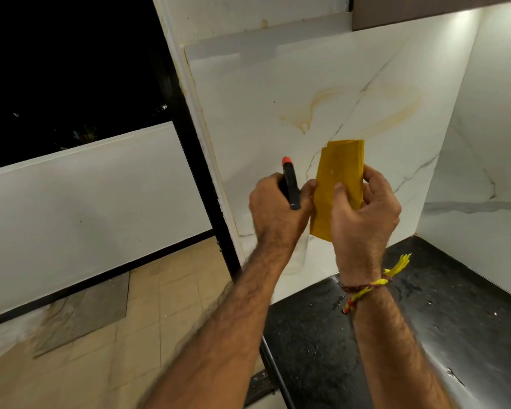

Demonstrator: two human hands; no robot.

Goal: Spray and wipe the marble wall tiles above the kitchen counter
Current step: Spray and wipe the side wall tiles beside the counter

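Note:
A white marble wall tile with grey veins and a yellowish stain fills the middle of the view. My left hand is closed around a spray bottle whose black head with a red nozzle points up toward the tile; the clear bottle body hangs below my wrist. My right hand grips a folded yellow cloth, held upright just in front of the tile. The fingertips of my left hand also touch the cloth's left edge.
A black speckled counter with wet spots runs along the lower right. A second marble wall meets the first at the right corner. To the left are a black frame, a low white wall and a beige tiled floor.

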